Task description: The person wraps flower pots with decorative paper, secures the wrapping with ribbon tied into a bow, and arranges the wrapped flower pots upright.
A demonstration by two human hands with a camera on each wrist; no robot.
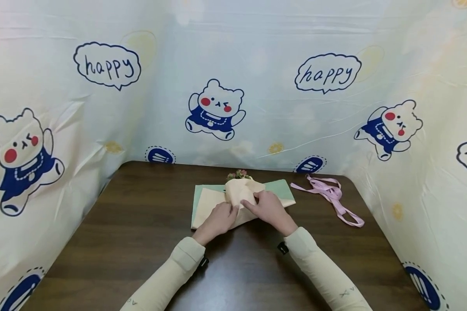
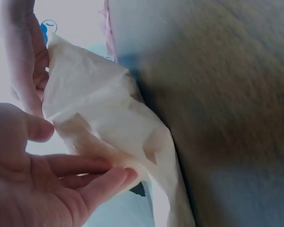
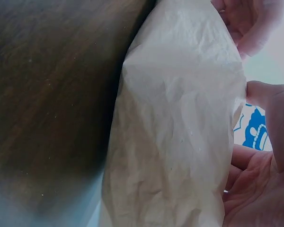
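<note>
Cream wrapping paper point(image 1: 244, 190) is folded up around a small bunch of pink flowers with green leaves point(image 1: 239, 174), whose tops peek out at the far end. Beneath it a light green sheet point(image 1: 281, 190) shows at both sides. My left hand point(image 1: 221, 217) grips the paper's near left part; in the left wrist view its fingers point(image 2: 102, 187) pinch a fold. From the right, my right hand point(image 1: 270, 209) holds the wrap, thumb point(image 3: 259, 93) at the paper's edge in the right wrist view. The stems are hidden inside.
A loose lilac ribbon point(image 1: 332, 194) lies in loops on the dark wooden table point(image 1: 140, 242), right of the paper. Printed cloth point(image 1: 272, 121) with bears and "happy" bubbles hangs around the back and sides of the table.
</note>
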